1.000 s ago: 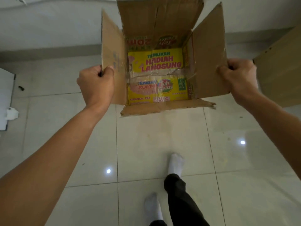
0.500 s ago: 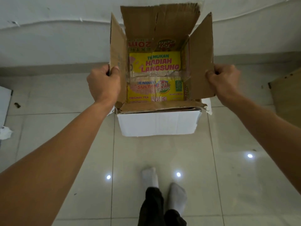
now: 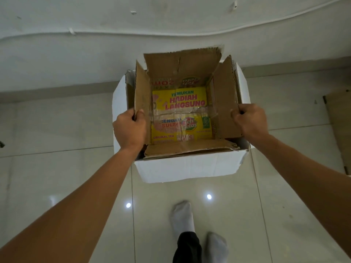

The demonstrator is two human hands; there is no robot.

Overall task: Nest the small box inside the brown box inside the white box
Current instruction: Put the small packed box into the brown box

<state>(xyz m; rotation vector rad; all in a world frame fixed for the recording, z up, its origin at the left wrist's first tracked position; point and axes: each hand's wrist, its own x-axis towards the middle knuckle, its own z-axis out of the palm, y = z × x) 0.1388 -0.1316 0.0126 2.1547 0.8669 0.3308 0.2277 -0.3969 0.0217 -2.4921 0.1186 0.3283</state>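
Observation:
A brown cardboard box (image 3: 180,71) with its flaps up sits down inside a larger white box (image 3: 188,168) on the tiled floor. A yellow printed panel shows at the brown box's bottom. My left hand (image 3: 131,130) grips the brown box's left flap. On the other side, my right hand (image 3: 248,120) grips the right flap. The white box's walls show around the brown one on the left, right and front. No small box is in view.
A white wall with a cable runs behind the boxes. A flat piece of brown cardboard (image 3: 340,130) lies on the floor at the right edge. My feet in white socks (image 3: 183,215) stand just in front of the white box.
The brown box, held by both flaps, came over the white box and has gone down into it. Both hands went lower with it, still gripping the flaps.

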